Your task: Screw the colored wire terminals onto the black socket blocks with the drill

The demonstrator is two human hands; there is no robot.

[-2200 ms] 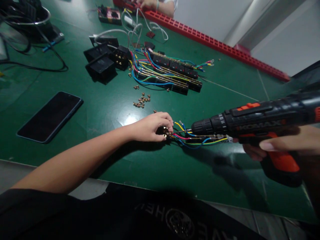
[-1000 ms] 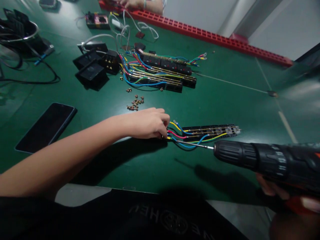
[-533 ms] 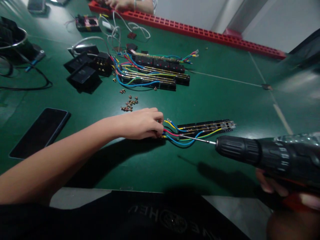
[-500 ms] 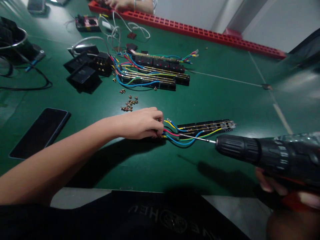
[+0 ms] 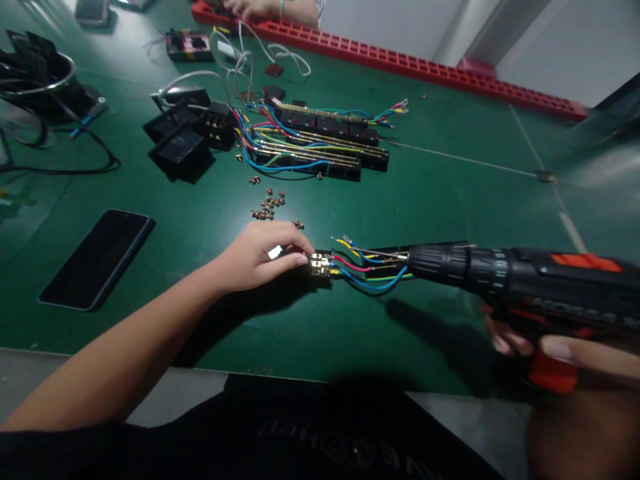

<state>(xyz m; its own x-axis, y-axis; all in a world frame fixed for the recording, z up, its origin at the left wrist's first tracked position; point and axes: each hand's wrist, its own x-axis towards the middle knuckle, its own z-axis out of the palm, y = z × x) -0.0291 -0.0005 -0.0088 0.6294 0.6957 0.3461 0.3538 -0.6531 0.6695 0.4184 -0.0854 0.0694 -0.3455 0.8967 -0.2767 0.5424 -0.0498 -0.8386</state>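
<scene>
My left hand pinches the left end of a small black block with brass terminals between thumb and fingers. Red, blue and yellow wires run from this block to a long black strip with brass rails, mostly hidden behind the drill. My right hand is wrapped around the grip of a black and orange power drill. The drill's long thin bit points left, over the wires with ring ends. Small brass screws lie just beyond my left hand.
Several wired strips and black housings lie farther back. A phone is at the left, with a metal container behind it. Along the far edge runs a red perforated rail, near another person's hand.
My left hand has drawn back leftward, uncovering the block's brass terminals. The drill has moved left and up, its bit now higher, over the upper wires. The view has shifted slightly.
</scene>
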